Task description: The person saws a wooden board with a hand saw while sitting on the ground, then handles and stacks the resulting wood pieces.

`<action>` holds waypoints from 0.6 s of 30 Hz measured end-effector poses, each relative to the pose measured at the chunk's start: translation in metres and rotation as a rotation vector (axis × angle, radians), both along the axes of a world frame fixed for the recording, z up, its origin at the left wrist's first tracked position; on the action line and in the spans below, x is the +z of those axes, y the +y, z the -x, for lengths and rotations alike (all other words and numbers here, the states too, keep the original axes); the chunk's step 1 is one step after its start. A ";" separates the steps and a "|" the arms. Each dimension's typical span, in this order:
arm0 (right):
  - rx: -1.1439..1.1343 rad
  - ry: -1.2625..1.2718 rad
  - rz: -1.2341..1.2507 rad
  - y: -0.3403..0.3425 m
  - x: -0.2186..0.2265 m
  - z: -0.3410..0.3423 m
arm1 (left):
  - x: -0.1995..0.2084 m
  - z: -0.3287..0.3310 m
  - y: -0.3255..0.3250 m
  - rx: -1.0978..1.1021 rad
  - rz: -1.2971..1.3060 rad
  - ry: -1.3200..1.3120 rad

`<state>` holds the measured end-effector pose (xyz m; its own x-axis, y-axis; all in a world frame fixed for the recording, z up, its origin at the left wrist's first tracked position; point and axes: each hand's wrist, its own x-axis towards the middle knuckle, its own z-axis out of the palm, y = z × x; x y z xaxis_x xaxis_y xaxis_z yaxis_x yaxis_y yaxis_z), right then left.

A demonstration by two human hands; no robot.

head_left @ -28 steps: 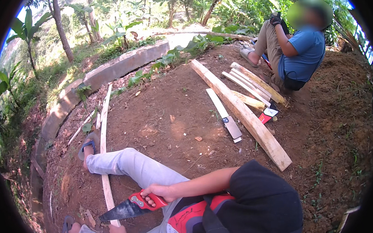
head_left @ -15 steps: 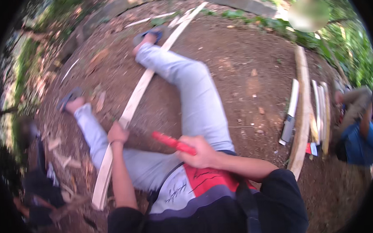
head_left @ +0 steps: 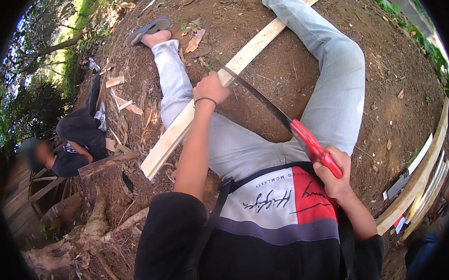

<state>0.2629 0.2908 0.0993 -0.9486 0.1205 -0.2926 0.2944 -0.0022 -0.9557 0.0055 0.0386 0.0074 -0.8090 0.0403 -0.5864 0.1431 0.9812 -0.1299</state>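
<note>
A long pale wooden plank (head_left: 258, 44) lies slantwise across my legs, from my left side up toward the far right. My left hand (head_left: 212, 92) is wrapped round it beside my left knee. In my right hand (head_left: 335, 172) is a saw (head_left: 308, 139) with a red handle and a narrow dark blade. Its blade reaches up and left, its tip end at the plank just beyond my left hand. Whether the teeth have cut into the wood cannot be made out.
Another person (head_left: 79, 141) in dark clothes sits at the left, near wood scraps (head_left: 128, 105) and tree roots (head_left: 95, 225). Long boards (head_left: 433, 151) lie on the ground at the right, with a flat saw-like blade (head_left: 408, 169) beside them. Brown soil (head_left: 277, 87) surrounds my legs.
The view has swung, so the scene sits differently in it. The saw's blade now shows plainly at the plank; before, only its red handle was clear. My left hand still grips the plank.
</note>
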 end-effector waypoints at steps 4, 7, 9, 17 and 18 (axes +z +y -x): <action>-0.036 0.032 0.036 -0.003 -0.024 0.017 | 0.000 -0.003 0.003 0.027 -0.013 0.037; -0.015 0.050 0.081 -0.016 -0.040 0.049 | 0.000 0.000 0.006 0.001 0.006 0.041; 0.021 0.057 0.085 -0.022 -0.047 0.065 | -0.002 -0.001 0.005 0.014 0.015 0.050; 0.059 0.056 0.155 -0.020 -0.055 0.085 | 0.002 0.003 0.007 0.077 0.037 0.006; 0.034 0.039 0.183 -0.020 -0.057 0.086 | 0.002 0.004 0.009 0.072 0.032 0.015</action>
<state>0.1774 0.2706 0.0421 -0.9623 0.0366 -0.2695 0.2599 -0.1676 -0.9510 0.0015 0.0481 0.0095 -0.8178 -0.0365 -0.5744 0.0704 0.9842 -0.1628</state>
